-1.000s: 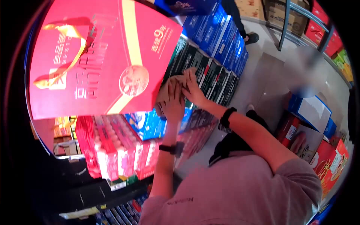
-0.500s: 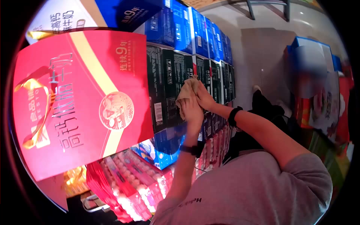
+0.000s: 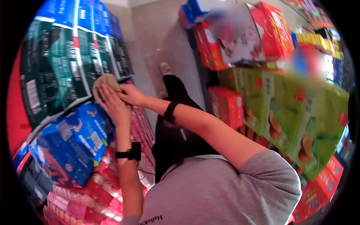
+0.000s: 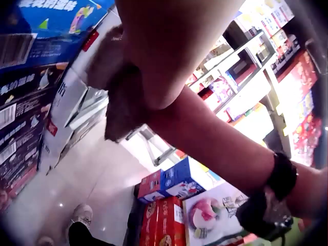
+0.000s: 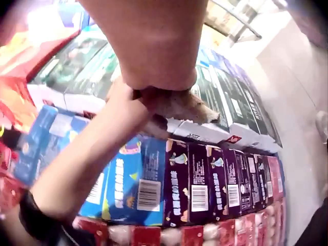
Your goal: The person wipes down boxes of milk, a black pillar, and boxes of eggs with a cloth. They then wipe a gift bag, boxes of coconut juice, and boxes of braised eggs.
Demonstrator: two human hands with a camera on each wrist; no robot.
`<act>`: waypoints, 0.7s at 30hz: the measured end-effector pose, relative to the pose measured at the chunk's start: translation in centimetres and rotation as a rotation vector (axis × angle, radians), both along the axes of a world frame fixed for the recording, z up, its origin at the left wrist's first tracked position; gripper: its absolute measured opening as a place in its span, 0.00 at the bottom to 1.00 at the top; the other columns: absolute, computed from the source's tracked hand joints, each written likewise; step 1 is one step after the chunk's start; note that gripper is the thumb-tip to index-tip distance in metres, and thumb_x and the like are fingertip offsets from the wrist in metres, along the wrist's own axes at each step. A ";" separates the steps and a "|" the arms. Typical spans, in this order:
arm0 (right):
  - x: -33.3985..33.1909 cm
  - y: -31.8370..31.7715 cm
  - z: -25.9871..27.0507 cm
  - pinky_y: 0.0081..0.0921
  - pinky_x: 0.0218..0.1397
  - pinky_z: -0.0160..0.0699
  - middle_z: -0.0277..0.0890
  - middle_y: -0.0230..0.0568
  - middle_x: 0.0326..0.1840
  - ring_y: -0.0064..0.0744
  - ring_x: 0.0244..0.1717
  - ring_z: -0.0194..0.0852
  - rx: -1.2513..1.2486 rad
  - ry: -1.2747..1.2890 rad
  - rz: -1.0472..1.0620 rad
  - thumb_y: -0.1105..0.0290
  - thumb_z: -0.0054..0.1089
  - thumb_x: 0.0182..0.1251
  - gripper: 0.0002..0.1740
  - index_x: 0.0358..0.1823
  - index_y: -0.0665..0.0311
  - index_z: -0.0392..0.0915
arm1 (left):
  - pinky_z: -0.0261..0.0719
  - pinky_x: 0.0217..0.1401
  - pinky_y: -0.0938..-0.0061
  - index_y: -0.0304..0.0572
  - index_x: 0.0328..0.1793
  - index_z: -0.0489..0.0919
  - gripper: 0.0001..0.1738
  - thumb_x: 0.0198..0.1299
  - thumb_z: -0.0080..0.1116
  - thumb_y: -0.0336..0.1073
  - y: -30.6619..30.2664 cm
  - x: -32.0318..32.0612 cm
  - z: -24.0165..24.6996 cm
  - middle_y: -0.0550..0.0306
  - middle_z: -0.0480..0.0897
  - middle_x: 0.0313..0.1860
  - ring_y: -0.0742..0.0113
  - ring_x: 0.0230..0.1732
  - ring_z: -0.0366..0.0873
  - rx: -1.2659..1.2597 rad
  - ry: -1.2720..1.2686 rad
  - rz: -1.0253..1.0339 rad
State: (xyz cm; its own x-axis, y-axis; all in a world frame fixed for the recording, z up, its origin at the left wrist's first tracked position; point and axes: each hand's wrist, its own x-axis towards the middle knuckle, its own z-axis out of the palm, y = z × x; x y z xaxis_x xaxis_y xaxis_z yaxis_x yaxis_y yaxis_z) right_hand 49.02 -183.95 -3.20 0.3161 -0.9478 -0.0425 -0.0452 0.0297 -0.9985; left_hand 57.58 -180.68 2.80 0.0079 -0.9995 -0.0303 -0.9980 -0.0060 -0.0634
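Observation:
A beige cloth (image 3: 107,80) lies at the corner where dark green cartons (image 3: 56,71) meet blue boxes (image 3: 75,138). My left hand (image 3: 115,107) rests on it with extended fingers, pressing it down. Beside it, my right hand (image 3: 132,94) pinches the cloth's near right edge with bent fingers. The left wrist view shows the cloth (image 4: 125,102) as a dark, bunched shape by the hands. In the right wrist view a flap of cloth (image 5: 192,108) sticks out over the carton edges; the right fingertips are hidden there.
Egg trays (image 3: 90,195) stand below the blue boxes. Across the tiled aisle (image 3: 150,41) are green snack packs (image 3: 296,112), red boxes (image 3: 227,107) and a white carton (image 3: 243,37). A metal-framed rack (image 4: 241,72) shows in the left wrist view.
My head view has swung toward the aisle, and the big red gift box has mostly left it. Both hands and the cloth have moved along the dark green cartons to their edge.

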 end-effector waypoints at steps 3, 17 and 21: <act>-5.1 3.6 0.4 0.28 0.35 0.72 0.75 0.48 0.30 0.29 0.29 0.73 0.144 -0.093 0.008 0.66 0.55 0.59 0.14 0.44 0.65 0.75 | 0.43 0.69 0.46 0.33 0.71 0.51 0.48 0.46 0.63 0.41 4.3 -2.8 -1.2 0.48 0.46 0.74 0.52 0.75 0.42 -0.077 0.162 -0.090; -31.6 31.0 13.0 0.22 0.45 0.72 0.76 0.40 0.47 0.24 0.41 0.73 -0.061 0.425 -1.031 0.77 0.49 0.62 0.17 0.54 0.62 0.72 | 0.58 0.65 0.56 0.36 0.67 0.59 0.39 0.47 0.60 0.33 20.0 -22.8 3.0 0.43 0.58 0.65 0.44 0.65 0.56 -0.174 0.851 -1.208; -30.5 42.0 16.3 0.29 0.48 0.72 0.75 0.48 0.47 0.40 0.44 0.74 -0.257 0.748 -0.989 0.80 0.50 0.57 0.21 0.54 0.62 0.72 | 0.58 0.65 0.58 0.41 0.64 0.63 0.40 0.41 0.65 0.33 25.9 -27.0 6.3 0.44 0.55 0.67 0.45 0.65 0.57 -0.050 1.217 -1.116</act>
State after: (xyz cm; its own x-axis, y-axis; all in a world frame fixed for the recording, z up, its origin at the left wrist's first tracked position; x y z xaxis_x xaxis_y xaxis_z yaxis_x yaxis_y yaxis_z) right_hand 18.57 -141.92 13.12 -0.5513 -0.7724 0.3154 -0.6687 0.1830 -0.7207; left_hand 30.61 -154.78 9.12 -0.6724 -0.4955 0.5499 0.0280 0.7253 0.6878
